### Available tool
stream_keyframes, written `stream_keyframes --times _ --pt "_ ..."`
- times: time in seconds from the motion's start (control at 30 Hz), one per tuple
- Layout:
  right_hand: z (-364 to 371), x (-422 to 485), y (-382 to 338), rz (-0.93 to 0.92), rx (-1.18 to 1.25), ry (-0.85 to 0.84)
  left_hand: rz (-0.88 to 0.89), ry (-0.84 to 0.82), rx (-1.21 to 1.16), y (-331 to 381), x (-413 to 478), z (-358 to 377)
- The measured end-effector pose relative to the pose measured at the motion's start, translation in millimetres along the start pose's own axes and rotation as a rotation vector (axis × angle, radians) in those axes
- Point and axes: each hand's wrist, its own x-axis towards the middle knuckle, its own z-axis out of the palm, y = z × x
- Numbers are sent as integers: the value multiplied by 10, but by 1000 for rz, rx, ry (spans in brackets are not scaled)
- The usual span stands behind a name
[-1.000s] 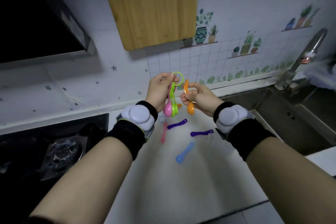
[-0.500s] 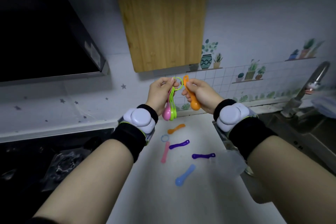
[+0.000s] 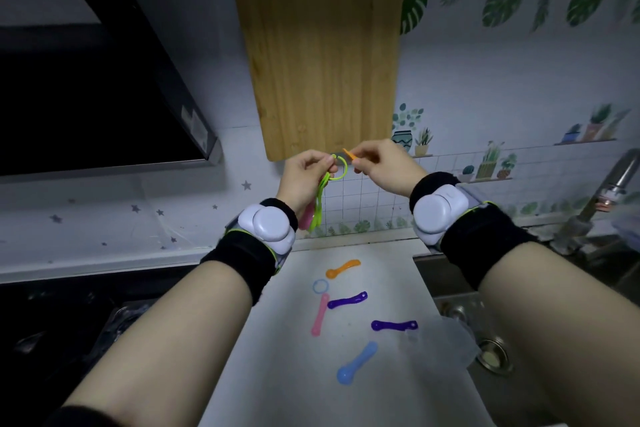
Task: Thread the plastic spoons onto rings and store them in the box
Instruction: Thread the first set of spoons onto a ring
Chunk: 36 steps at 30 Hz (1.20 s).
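**First speaker:** What is held, and how are the fingers set?

**Second speaker:** A green ring [image 3: 341,168] is pinched between the thumb and curled fingers of the left hand [image 3: 304,177]. Green spoons [image 3: 320,198] and a hanging pink spoon [image 3: 306,217] are threaded on it and dangle below those fingers, in front of the wrist. The end of a held orange spoon [image 3: 349,154] is pinched in the closed fingertips of the right hand [image 3: 384,166], just beside the ring's upper edge. Whether it touches the ring cannot be told.

**First speaker:** Are any containers seen?

**Second speaker:** A steel sink [image 3: 446,291] is seen below and to the right of the right hand's fingers, with a drain [image 3: 491,357] in its floor. A faint clear shape [image 3: 450,333] lies at the counter's edge beside it. Whether it is the box cannot be told.

**First speaker:** What lies on the surface?

**Second speaker:** On the pale counter [image 3: 346,402], well below both sets of fingers, several things are scattered:
- a loose orange spoon [image 3: 343,269]
- a small blue ring [image 3: 320,286]
- a loose pink spoon [image 3: 319,314]
- a purple spoon [image 3: 347,300]
- a second purple spoon [image 3: 394,325]
- a blue spoon [image 3: 356,362]

None is touched by a hand.

**First speaker:** And the room?

**Second speaker:** A wooden cutting board [image 3: 322,45] is hung on the wall directly behind the fingers. A dark range hood [image 3: 86,80] is seen up and to the left of the left fingers, with a black stove [image 3: 52,340] beneath it. A tap [image 3: 609,191] stands far to the right of the right fingers. The wall is decorated with potted plants and leaves. Black bands with white pods are worn on both wrists.
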Motion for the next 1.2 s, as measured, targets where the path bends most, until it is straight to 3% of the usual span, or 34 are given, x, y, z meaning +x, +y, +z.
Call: stream_keyframes --times 0.3,0.53,1.2 --pt "-135 71 -218 -211 -648 -47 69 -19 114 83 13 -71" --pt "-207 96 -417 -292 -928 -87 102 -22 215 148 14 -115" --pt "-255 39 -719 -264 -1195 -171 222 -35 564 314 24 -115"
